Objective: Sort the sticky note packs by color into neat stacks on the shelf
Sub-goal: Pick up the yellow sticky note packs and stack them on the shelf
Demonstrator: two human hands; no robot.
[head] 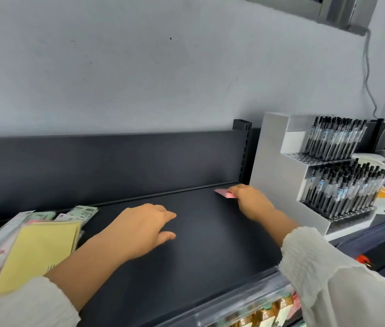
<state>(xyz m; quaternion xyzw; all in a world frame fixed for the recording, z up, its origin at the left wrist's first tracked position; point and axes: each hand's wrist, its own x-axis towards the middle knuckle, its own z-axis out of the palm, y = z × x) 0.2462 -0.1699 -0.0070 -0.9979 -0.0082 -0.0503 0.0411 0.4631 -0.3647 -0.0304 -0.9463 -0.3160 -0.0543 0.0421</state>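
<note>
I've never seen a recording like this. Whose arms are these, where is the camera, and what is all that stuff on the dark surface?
There is no machine here: a person wears a camera on the head, so the one picture looks forward and down along both arms. The dark surface is a shop shelf against a wall. The right hand reaches to the back right corner and holds a thin pink pack at the shelf's rear edge. The left hand hovers or rests open over the bare middle, holding nothing. At the left lies an unsorted pile of packs, a large yellow one on top, with green and pink ones around it. The white stand to the right holds rows of black pens.
</note>
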